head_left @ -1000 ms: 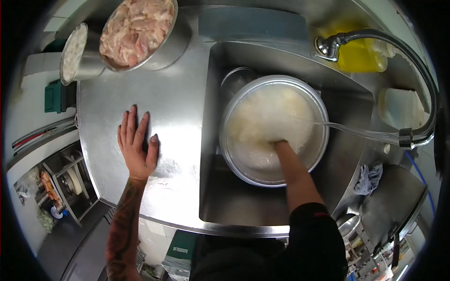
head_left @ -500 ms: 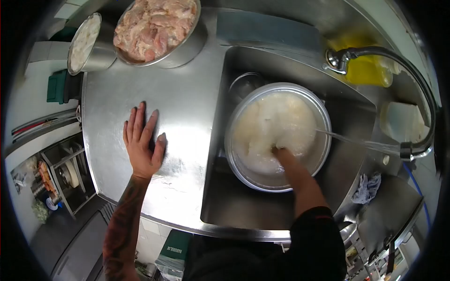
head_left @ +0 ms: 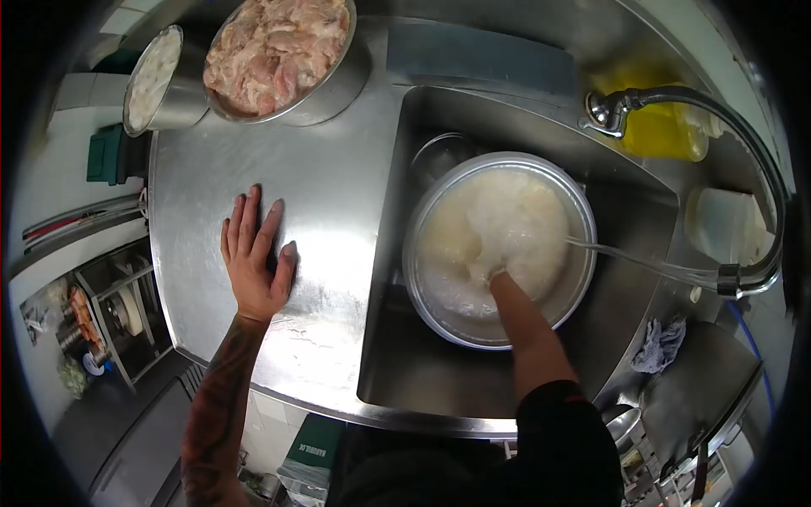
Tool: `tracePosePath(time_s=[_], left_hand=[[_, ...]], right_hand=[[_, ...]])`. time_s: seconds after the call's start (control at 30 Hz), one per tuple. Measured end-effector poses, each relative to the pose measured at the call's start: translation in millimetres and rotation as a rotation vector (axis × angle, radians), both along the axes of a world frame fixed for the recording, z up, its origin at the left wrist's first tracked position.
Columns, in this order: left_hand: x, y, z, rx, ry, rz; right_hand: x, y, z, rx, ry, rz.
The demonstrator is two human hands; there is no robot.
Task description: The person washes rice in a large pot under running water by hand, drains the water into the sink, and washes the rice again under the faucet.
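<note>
My left hand [head_left: 256,258] rests flat on the steel counter [head_left: 329,169], fingers spread, holding nothing. My right hand [head_left: 502,280] is sunk to about the wrist in cloudy, frothy whitish water [head_left: 528,224], so its fingers are hidden. The water fills a large round metal pot [head_left: 416,291] that stands in the sink [head_left: 422,376]. A stream from the curved faucet [head_left: 743,283] runs into the pot from the right. What lies under the froth cannot be made out.
A metal pot of raw meat [head_left: 279,55] and a smaller pot with whitish contents [head_left: 156,80] stand at the counter's back left. Behind the faucet are a container of yellow liquid [head_left: 667,131] and a clear plastic container [head_left: 722,224]. A crumpled cloth [head_left: 659,345] lies by the sink's right edge.
My right forearm has shifted slightly left and a little deeper, and the froth pattern around it has changed. My left hand stays in place.
</note>
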State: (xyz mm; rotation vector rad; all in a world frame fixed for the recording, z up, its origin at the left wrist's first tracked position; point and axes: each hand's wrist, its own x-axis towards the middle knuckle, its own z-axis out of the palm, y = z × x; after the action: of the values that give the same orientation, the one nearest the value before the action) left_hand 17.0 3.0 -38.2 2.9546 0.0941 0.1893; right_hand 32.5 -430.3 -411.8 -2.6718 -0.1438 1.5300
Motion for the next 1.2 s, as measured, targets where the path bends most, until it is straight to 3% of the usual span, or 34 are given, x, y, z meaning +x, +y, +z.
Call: tracePosePath(time_s=[0.17,0.27,0.4,0.53,0.7,0.77,0.8,0.83,0.87,0.93,0.97,1.0,1.1,1.17,1.2], left_hand=[[2.9,-2.8,1.0,-0.007,-0.002,-0.006],[1.0,-0.6,2.7,0.000,0.006,0.003],[-2.2,2.0,1.7,-0.010,0.005,-0.006],[-0.1,0.7,6.4,0.006,0.007,-0.022],[-0.8,2.0,5.1,-0.005,-0.006,-0.004],[-1.0,3.4,6.7,-0.007,-0.009,0.002],[-1.6,3.3,6.6,-0.005,-0.012,0.002],[-2.9,3.1,5.9,-0.013,-0.011,0.010],[-3.1,3.1,5.3,-0.016,-0.018,0.008],[-2.1,4.3,6.5,-0.013,-0.029,0.007],[-1.9,4.2,7.6,-0.019,-0.027,0.013],[-2.7,3.5,8.0,-0.027,-0.022,0.019],[-4.1,3.5,6.8,-0.026,-0.019,0.025],[-5.2,4.4,6.3,-0.022,-0.016,0.026],[-4.6,4.1,6.0,-0.021,-0.019,0.023]], right_hand=[[43.1,-24.4,10.1,0.000,0.026,-0.035],[5.2,5.0,8.7,0.008,-0.018,0.015],[28.4,-44.7,10.3,-0.026,0.024,-0.007],[16.0,7.1,12.5,-0.006,-0.067,0.106],[23.5,51.8,77.7,0.230,-0.010,0.410],[58.6,48.7,111.8,0.455,0.073,0.307],[73.0,39.5,124.2,0.495,-0.055,0.063],[100.8,40.7,149.9,0.327,-0.152,0.119],[105.6,24.3,134.9,0.392,-0.731,0.233],[136.9,6.0,149.4,0.238,-0.647,0.432],[135.5,-4.7,142.3,0.236,-0.829,0.442],[133.7,-20.9,135.0,0.241,-0.826,0.444],[122.8,-51.1,113.7,0.251,-0.833,0.376],[109.4,-60.0,99.9,-0.027,-0.726,0.164],[106.5,-58.1,107.5,-0.031,-0.722,0.160]])
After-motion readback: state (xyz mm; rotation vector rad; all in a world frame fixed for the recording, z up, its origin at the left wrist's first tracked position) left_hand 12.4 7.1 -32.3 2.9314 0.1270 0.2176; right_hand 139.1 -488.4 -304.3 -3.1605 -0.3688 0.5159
